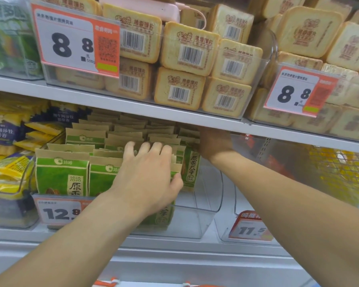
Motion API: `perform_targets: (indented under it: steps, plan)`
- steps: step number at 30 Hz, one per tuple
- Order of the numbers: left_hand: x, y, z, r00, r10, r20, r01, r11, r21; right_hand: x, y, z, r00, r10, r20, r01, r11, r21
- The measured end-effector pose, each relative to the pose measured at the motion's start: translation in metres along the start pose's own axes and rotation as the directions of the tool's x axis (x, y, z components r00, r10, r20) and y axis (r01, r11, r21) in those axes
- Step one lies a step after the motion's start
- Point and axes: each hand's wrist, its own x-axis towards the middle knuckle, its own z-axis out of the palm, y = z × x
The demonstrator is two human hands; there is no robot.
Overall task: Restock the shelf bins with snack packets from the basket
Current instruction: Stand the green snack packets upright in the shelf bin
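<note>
Green-and-tan paper snack packets fill the clear plastic bin; placement underway. Left hand pinches front packets, fingers spread; right hand behind, fingers hidden. Next: seat them upright.

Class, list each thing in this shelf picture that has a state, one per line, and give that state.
left hand: grips the green packets' tops.
right hand: reaches deep behind the packets; fingers hidden.
green packets: upright in rows.
clear bin: right part bare.
bread-slice packs: stacked in upper bin.
</note>
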Motion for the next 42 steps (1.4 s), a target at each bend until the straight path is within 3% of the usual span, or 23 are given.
perform_targets:
  steps: [4, 8, 12, 15, 16, 18, 20, 22, 23, 25, 29, 31, 34, 37, 39, 42]
  plan:
    - [0.0, 0.0, 0.0, 1.0, 0.006, 0.013, -0.006, 1.0, -0.002, -0.009, -0.003, -0.013, 0.99, 0.072, 0.119, -0.085, 0.991, 0.104]
    - [-0.006, 0.002, -0.003, 1.0, 0.018, -0.011, -0.018, 1.0, 0.012, -0.051, 0.004, -0.044, 0.987, 0.048, 0.151, -0.084, 0.966, 0.245]
    - [-0.019, 0.007, -0.007, 0.985, 0.064, -0.158, -0.066, 0.998, -0.012, -0.134, 0.008, -0.077, 0.999, -0.036, -0.018, 0.04, 0.926, 0.376]
    - [-0.039, 0.014, -0.009, 0.915, 0.174, -0.363, -0.213, 0.975, -0.069, -0.194, 0.003, -0.084, 0.982, -0.139, -0.126, 0.184, 0.848, 0.498]
    - [-0.049, 0.016, -0.008, 0.896, 0.215, -0.389, -0.264, 0.962, -0.075, -0.212, 0.001, -0.081, 0.981, -0.167, -0.1, 0.195, 0.831, 0.52]
    - [-0.073, 0.019, 0.002, 0.902, 0.28, -0.328, -0.325, 0.941, -0.092, -0.243, -0.002, -0.066, 0.971, -0.223, 0.085, 0.144, 0.831, 0.537]
    - [-0.104, 0.021, 0.027, 0.957, 0.249, -0.151, -0.275, 0.944, -0.181, -0.268, -0.001, -0.038, 0.875, -0.272, 0.4, 0.062, 0.884, 0.464]
    - [-0.138, 0.022, 0.061, 0.985, 0.129, 0.115, -0.095, 0.959, -0.266, -0.291, 0.0, -0.009, 0.697, -0.26, 0.668, 0.012, 0.936, 0.352]
    - [-0.157, 0.022, 0.082, 0.967, 0.068, 0.246, 0.004, 0.96, -0.28, -0.306, -0.002, 0.006, 0.622, -0.241, 0.745, -0.028, 0.944, 0.329]
    - [-0.2, 0.021, 0.123, 0.894, -0.042, 0.446, 0.179, 0.946, -0.271, -0.338, -0.007, 0.035, 0.526, -0.202, 0.826, -0.151, 0.934, 0.325]
    - [-0.29, 0.034, 0.18, 0.69, -0.188, 0.699, 0.447, 0.87, -0.208, -0.412, -0.018, 0.082, 0.425, -0.142, 0.894, -0.372, 0.873, 0.315]
    - [-0.319, 0.045, 0.193, 0.624, -0.206, 0.754, 0.51, 0.838, -0.193, -0.449, -0.018, 0.097, 0.348, -0.143, 0.926, -0.439, 0.848, 0.296]
    - [-0.332, 0.05, 0.201, 0.645, -0.211, 0.734, 0.458, 0.876, -0.151, -0.488, -0.025, 0.103, 0.222, -0.193, 0.956, -0.5, 0.819, 0.281]
    - [-0.328, 0.043, 0.203, 0.659, -0.269, 0.703, 0.434, 0.898, -0.064, -0.491, -0.028, 0.107, 0.167, -0.181, 0.969, -0.548, 0.8, 0.244]
    - [-0.326, 0.036, 0.204, 0.637, -0.317, 0.703, 0.456, 0.89, -0.012, -0.487, -0.028, 0.111, 0.123, -0.176, 0.977, -0.569, 0.794, 0.215]
    - [-0.323, 0.035, 0.205, 0.592, -0.3, 0.748, 0.376, 0.924, 0.072, -0.488, -0.026, 0.114, 0.081, -0.169, 0.982, -0.544, 0.819, 0.185]
